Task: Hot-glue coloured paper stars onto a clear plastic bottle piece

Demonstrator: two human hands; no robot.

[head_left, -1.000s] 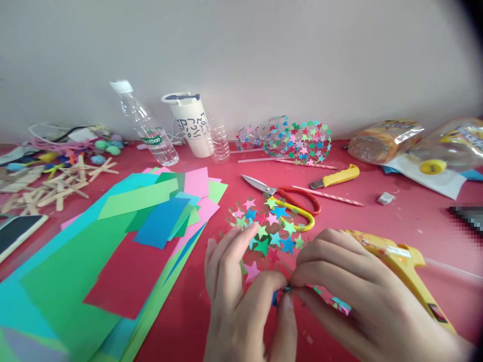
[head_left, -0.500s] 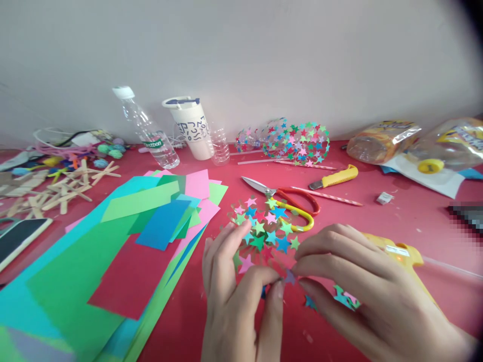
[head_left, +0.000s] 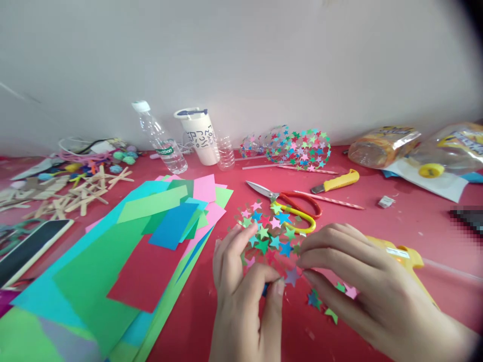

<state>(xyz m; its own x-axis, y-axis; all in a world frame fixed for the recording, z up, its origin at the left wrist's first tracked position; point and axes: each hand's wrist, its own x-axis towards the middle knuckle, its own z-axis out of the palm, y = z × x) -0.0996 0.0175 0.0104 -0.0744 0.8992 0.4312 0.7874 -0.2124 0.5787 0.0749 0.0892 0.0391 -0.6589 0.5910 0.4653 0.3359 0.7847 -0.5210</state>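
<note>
My left hand (head_left: 245,296) is low in the middle, thumb and forefinger pinched together; whatever is between their tips is too small to make out. Right beside those tips is a purple paper star (head_left: 292,276), pinched at its right side by the fingertips of my right hand (head_left: 350,281). Just beyond the hands, several small paper stars (head_left: 263,245) in green, blue, pink and red lie heaped on the red table (head_left: 302,332). Under and beside my right hand are more loose stars (head_left: 314,298). A yellow glue gun (head_left: 409,256) is partly hidden behind that hand.
Scissors (head_left: 289,203) and a yellow utility knife (head_left: 337,182) lie beyond the stars. Coloured paper sheets (head_left: 98,271) spread at left, near a phone (head_left: 33,251) and wooden sticks (head_left: 79,196). By the wall are a star-covered bottle (head_left: 298,147), a tumbler (head_left: 199,138) and a water bottle (head_left: 162,141).
The view has shifted slightly left, so most things sit further right. Both hands keep nearly the same pose around the purple star. More loose stars show beside my right hand.
</note>
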